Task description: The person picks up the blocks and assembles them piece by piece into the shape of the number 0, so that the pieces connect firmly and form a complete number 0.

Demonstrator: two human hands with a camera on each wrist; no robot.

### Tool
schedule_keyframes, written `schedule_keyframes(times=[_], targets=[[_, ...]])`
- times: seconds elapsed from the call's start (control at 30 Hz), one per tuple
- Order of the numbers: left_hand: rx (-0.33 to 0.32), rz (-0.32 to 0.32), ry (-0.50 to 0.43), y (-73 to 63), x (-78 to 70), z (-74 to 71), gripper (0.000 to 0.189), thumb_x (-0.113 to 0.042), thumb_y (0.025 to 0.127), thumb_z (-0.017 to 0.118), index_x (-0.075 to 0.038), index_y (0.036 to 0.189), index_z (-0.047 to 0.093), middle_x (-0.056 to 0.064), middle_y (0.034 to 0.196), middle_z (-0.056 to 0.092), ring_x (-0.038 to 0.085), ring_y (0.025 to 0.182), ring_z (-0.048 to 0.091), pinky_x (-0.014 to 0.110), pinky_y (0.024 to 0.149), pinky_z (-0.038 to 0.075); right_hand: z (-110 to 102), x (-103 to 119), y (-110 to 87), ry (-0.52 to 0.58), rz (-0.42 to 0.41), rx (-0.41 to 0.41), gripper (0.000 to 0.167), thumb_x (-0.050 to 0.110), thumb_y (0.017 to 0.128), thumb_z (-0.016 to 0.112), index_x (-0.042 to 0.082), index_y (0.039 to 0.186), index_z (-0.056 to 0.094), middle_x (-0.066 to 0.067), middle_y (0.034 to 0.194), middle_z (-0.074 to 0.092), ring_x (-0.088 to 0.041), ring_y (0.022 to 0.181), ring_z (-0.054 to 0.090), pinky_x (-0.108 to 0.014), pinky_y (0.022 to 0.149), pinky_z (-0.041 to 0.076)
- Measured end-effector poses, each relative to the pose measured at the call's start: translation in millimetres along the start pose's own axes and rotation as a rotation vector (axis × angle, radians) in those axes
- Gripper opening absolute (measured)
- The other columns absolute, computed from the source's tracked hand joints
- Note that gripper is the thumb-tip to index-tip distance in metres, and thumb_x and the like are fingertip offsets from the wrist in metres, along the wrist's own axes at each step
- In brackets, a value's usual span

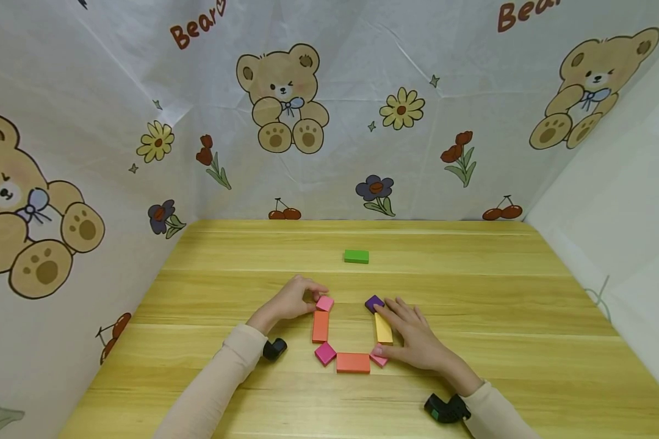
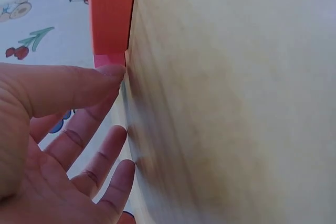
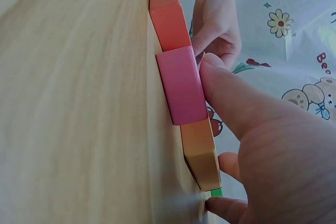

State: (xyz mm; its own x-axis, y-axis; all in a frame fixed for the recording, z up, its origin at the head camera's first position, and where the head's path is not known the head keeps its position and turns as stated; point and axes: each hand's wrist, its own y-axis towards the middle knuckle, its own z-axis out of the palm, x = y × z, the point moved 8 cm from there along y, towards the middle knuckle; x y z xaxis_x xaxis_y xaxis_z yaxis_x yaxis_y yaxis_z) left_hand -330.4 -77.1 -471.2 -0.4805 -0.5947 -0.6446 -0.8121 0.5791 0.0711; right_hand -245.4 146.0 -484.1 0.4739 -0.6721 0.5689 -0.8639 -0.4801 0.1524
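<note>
Flat coloured blocks lie end to end in a U shape on the table. My left hand (image 1: 292, 300) pinches a light pink block (image 1: 325, 303) at the top of the left side, thumb and index finger at its edge. Below it come an orange-red block (image 1: 320, 327) and a magenta block (image 1: 325, 353). Another orange-red block (image 1: 353, 363) forms the bottom. My right hand (image 1: 417, 341) lies spread along the right side. Its thumb rests on a pink block (image 3: 182, 85), while its fingers reach over a yellow block (image 1: 384, 329) toward a dark purple block (image 1: 374, 303).
A green block (image 1: 356, 256) lies alone farther back on the wooden table (image 1: 472, 292). Behind and to the left hangs a white cloth (image 1: 340, 122) printed with bears and flowers. Black devices (image 1: 446, 408) sit at both wrists.
</note>
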Motion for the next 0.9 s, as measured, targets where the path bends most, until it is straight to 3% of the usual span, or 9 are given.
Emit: schedule_keyframes(times=[0.37,0.57,0.73,0.9], targets=[[0.009,-0.069,-0.063,-3.3,6.4,2.5,0.049,0.015,0.078,0.061,-0.005,0.123,0.068,0.0,0.094,0.067,0.02,0.103,0.05,0.042,0.096,0.042,1,-1,-0.2,-0.005,0.003,0.0,0.084,0.049,0.082,0.073,0.014,0.151,0.039,-0.025,0.155,0.032,-0.049,0.145,0.02,-0.072,0.11,0.006],[-0.057,-0.156,-0.156,-10.7,11.0,-1.3,0.041,0.005,0.087,0.063,-0.008,0.126,0.067,0.008,0.116,0.067,0.029,0.118,0.054,0.05,0.105,0.042,1,-1,-0.5,-0.003,-0.001,-0.001,0.084,0.049,0.082,0.073,0.013,0.151,0.039,-0.025,0.154,0.032,-0.05,0.144,0.02,-0.073,0.11,0.006],[-0.111,-0.192,-0.281,-20.8,7.1,-1.9,0.045,-0.022,0.096,0.063,-0.008,0.138,0.056,0.014,0.149,0.046,0.036,0.141,0.036,0.055,0.116,0.027,0,0,-0.4,-0.005,-0.004,-0.004,0.084,0.048,0.082,0.073,0.014,0.151,0.039,-0.026,0.154,0.032,-0.05,0.144,0.02,-0.073,0.109,0.006],[-0.095,-0.217,-0.369,-32.9,-1.5,5.4,0.06,-0.027,0.094,0.066,-0.011,0.148,0.044,0.017,0.161,0.02,0.043,0.148,0.016,0.066,0.114,0.017,-1,0,0.1,-0.009,-0.005,-0.006,0.085,0.048,0.082,0.074,0.014,0.151,0.039,-0.025,0.154,0.033,-0.049,0.144,0.021,-0.072,0.11,0.006]])
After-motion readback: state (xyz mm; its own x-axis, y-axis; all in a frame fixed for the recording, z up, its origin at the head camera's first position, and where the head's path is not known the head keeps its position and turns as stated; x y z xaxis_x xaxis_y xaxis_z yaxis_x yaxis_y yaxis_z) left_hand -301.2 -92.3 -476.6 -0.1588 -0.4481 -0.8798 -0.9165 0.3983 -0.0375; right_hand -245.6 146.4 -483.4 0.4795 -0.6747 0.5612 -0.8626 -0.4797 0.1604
